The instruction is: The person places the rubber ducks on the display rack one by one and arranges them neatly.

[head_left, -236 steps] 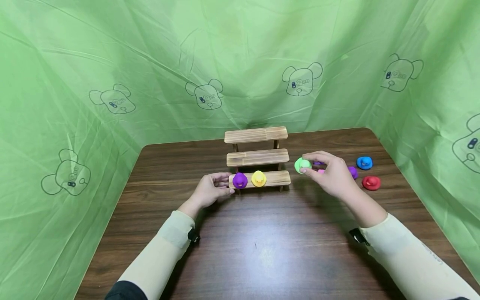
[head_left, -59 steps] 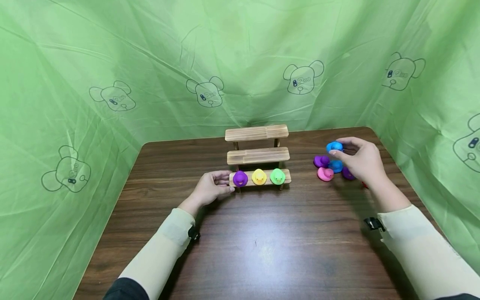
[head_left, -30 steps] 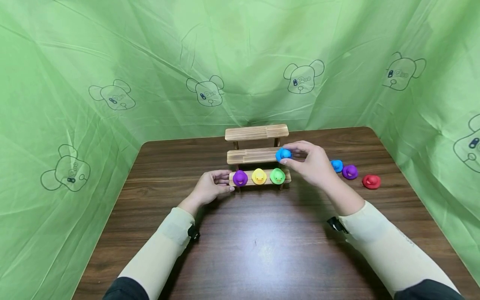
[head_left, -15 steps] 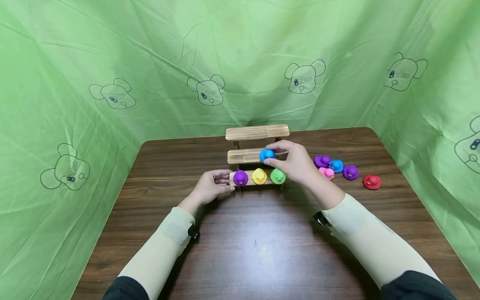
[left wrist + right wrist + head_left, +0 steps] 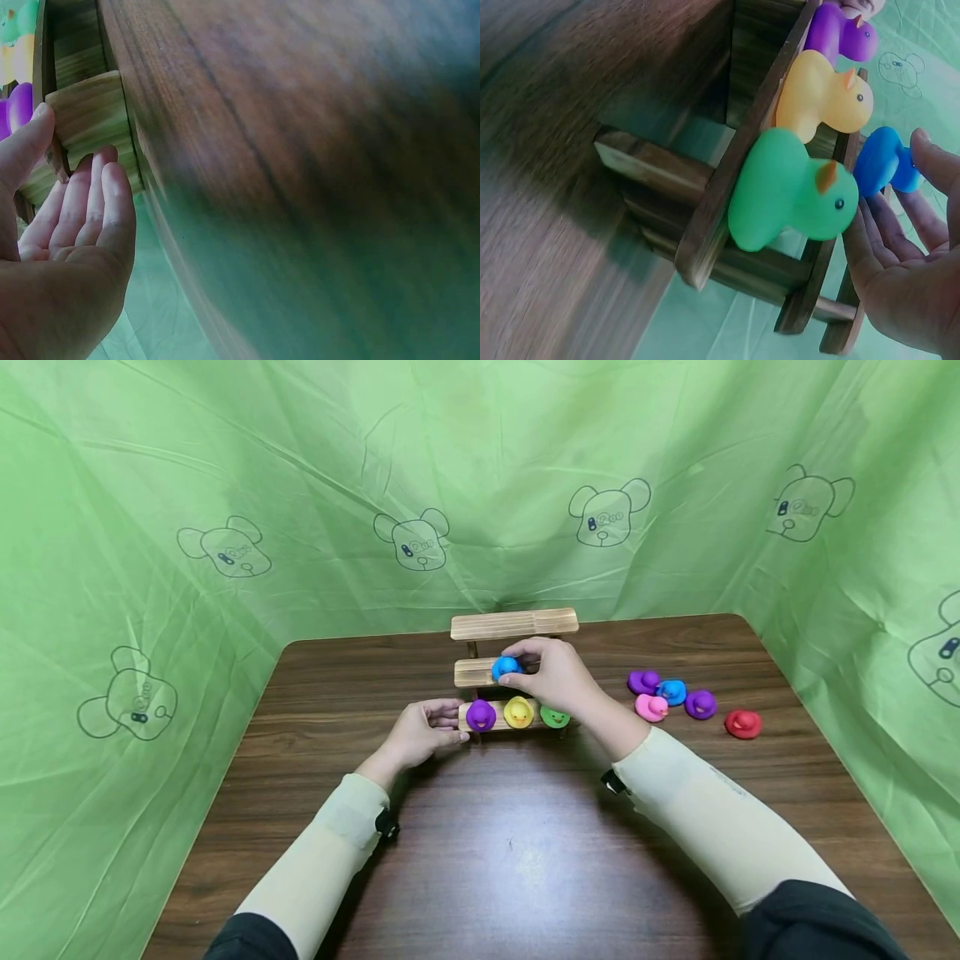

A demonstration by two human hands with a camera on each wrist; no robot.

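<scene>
A three-step wooden display stand (image 5: 514, 625) stands near the back of the table. My left hand (image 5: 417, 737) holds the left end of its lowest step, thumb in front and fingers behind. On that step sit a purple rubber duck (image 5: 480, 716), a yellow rubber duck (image 5: 518, 712) and a green rubber duck (image 5: 554, 717). Between thumb and fingers, my right hand (image 5: 558, 677) pinches a blue rubber duck (image 5: 506, 668) at the middle step, left of its centre. In the right wrist view the blue duck (image 5: 885, 161) appears beyond the green duck (image 5: 791, 191).
Right of the stand several more rubber ducks lie on the brown table (image 5: 480, 860): a purple one (image 5: 642, 682), a pink one (image 5: 651, 707), a second blue one (image 5: 672, 692), another purple one (image 5: 701, 704) and a red one (image 5: 743, 723). Green cloth (image 5: 495, 460) surrounds the table.
The green duck came to the lowest step. Then my right hand picked a blue duck from the group and carried it left, along the middle step. My left hand has stayed at the stand.
</scene>
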